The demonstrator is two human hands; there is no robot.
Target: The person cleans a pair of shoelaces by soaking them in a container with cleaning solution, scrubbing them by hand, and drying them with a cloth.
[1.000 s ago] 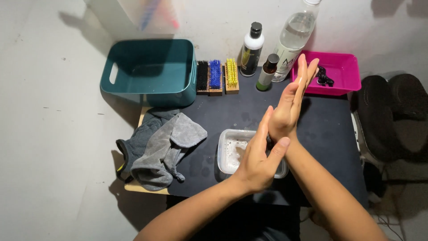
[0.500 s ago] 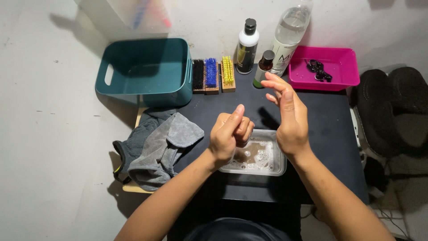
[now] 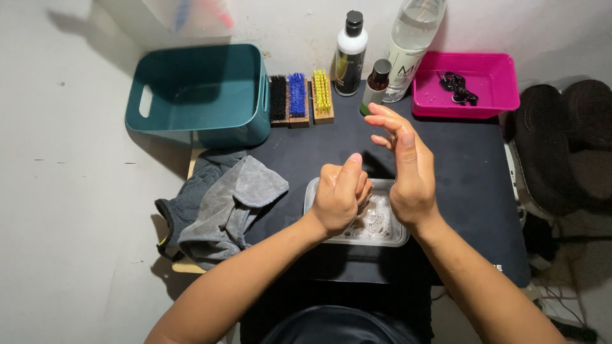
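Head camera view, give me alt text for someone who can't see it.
Two bare hands hover over a clear tray of sudsy water on a black mat: left hand loosely fisted, right hand open. Around them lie a grey cloth, teal bin, three brushes, bottles and a pink tray.

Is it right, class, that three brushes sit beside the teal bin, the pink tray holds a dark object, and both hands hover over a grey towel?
Not quite. In the head view both hands, left hand and right hand, hover over the clear container of sudsy liquid, not the grey towel lying to its left. The rest stands.
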